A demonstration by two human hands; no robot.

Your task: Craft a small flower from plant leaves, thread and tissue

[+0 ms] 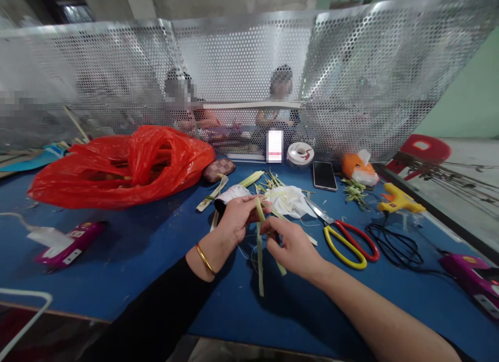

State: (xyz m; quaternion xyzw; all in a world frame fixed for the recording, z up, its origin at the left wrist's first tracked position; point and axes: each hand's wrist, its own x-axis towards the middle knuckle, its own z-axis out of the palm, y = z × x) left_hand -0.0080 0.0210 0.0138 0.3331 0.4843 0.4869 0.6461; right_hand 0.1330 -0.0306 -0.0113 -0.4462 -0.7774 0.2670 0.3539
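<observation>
Pale green leaf strips (pixel 260 258) hang down between my two hands over the blue table. My left hand (pixel 237 216), with a gold bangle at its wrist, is closed on the strips near their upper end. Against the strips, just below, my right hand (pixel 290 242) has its thumb and forefinger pinched together. A fine thread loops beneath the hands. Behind them lie a white cloth (pixel 290 202) and a white cylindrical roll (pixel 233 195). To the right rest scissors (pixel 351 242) with one red and one yellow handle, blades toward the cloth.
A large red plastic bag (pixel 117 169) stands at left near a purple power strip (pixel 74 242). A ribbon spool (pixel 300 155), dark phone (pixel 325 176) and yellow glue gun (pixel 401 199) with a black cord are at right. Two people sit behind the perforated metal screen (pixel 241 55).
</observation>
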